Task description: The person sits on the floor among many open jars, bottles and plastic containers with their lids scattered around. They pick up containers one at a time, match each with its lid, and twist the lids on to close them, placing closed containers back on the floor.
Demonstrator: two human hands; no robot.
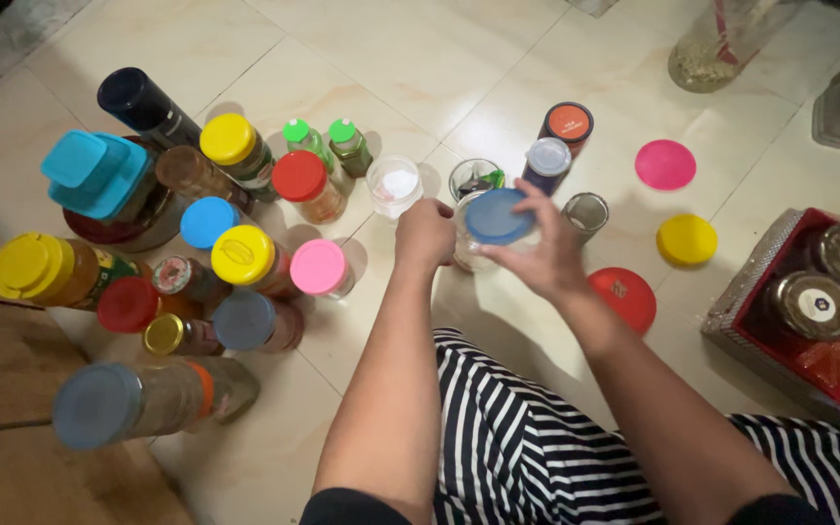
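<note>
— What's in the hands just now?

— A clear jar [469,248] standing on the tiled floor [420,58], just ahead of the striped knee [527,447]. The left hand [424,233] is wrapped round the jar's side, I'd guess to steady it. The right hand [537,251] has its fingers clamped on the edge of a blue lid [496,216], held flat right on the jar's mouth.

— Why flat like that?

— So it sits square on the rim, I'd say. Whether it's seated, I can't tell from here.

— And around it?

— At twelve o'clock, close by, an open glass [475,178] with something dark inside; a white-capped jar [546,163] and an orange-capped one [568,124] toward one o'clock. A small empty glass [586,214] sits at three, nearly touching the right fingers. An open tub [394,185] stands at eleven.

— Anything crowding the hands?

— The bunch of spice jars [245,258] at nine, well apart. Loose lids lie to the right: pink [665,164], yellow [686,239], red [624,297]. A red box [809,321] sits farther off at four.
</note>
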